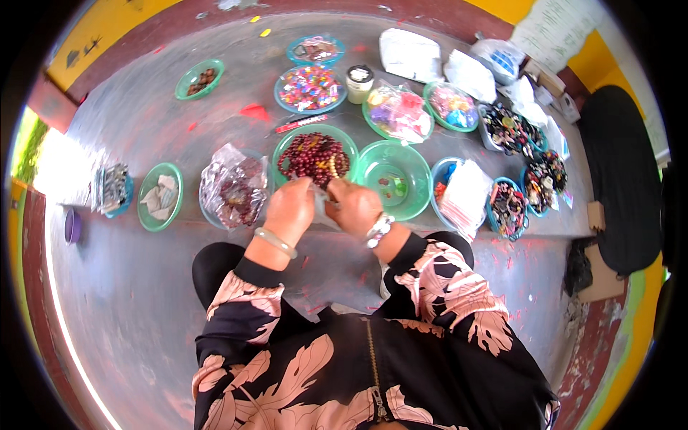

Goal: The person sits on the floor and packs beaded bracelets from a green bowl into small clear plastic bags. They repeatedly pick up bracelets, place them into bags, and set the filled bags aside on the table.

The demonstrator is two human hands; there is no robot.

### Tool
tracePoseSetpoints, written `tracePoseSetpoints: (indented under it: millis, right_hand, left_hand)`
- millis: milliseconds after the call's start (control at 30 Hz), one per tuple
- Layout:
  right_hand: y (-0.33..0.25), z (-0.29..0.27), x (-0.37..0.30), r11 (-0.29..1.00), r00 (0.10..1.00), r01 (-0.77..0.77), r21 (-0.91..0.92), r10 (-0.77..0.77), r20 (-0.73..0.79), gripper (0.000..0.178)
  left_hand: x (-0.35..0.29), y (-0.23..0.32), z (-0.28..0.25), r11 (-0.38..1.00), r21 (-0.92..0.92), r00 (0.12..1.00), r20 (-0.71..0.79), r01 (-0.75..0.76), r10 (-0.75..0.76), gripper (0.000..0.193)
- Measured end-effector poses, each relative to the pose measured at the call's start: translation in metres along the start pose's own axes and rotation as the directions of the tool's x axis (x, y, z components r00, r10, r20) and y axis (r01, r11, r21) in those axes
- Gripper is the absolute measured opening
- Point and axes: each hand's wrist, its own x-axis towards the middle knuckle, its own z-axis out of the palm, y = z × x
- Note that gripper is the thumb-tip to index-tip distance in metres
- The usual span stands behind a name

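Observation:
Both my hands are closed at a small clear plastic bag. My left hand pinches its left side, and my right hand grips its right side. The fingertips partly hide the bag, and I cannot tell what is in it. Just beyond the hands, dark red bead bracelets with a few paler beads fill a green bowl. Right of it stands another green bowl with a few small green and red pieces. Clear plastic with dark red beads lies in a bowl left of my left hand.
A red marker lies behind the bead bowl. Farther back are a plate of colourful wrapped pieces and a lidded cup. White packets and bowls of dark bracelets stand right. A green bowl with cloth stands left.

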Motion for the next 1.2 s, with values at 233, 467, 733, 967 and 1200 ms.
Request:
tracePoseSetpoints:
  millis: [233, 467, 733, 967, 1200]
  right_hand:
    - [-0.005, 0.013, -0.006, 0.967, 0.935, -0.194, -0.163, 0.233, 0.269, 0.023]
    - [0.01, 0.008, 0.004, 0.961, 0.897, -0.126, -0.248, 0.217, 0.385, 0.021]
    - [0.036, 0.011, 0.015, 0.982, 0.945, -0.187, 0.041, 0.168, 0.282, 0.014]
    - [0.039, 0.003, 0.052, 0.702, 0.817, -0.504, 0.503, 0.198, 0.542, 0.023]
    - [0.064, 0.037, 0.088, 0.982, 0.95, -0.189, 0.016, 0.179, 0.257, 0.021]
  left_hand:
    - [-0.007, -0.005, -0.012, 0.96, 0.273, 0.934, 0.325, 0.058, -0.149, 0.015]
    - [-0.016, -0.007, -0.013, 0.982, 0.165, 0.971, 0.233, -0.093, 0.053, 0.016]
    - [-0.016, -0.013, -0.013, 0.978, 0.17, 0.948, 0.313, -0.119, 0.061, 0.014]
    - [-0.007, -0.07, -0.032, 0.911, 0.402, 0.94, 0.336, -0.086, -0.059, 0.014]
    - [0.01, -0.06, -0.098, 0.896, 0.213, 0.91, 0.061, 0.389, -0.409, 0.019]
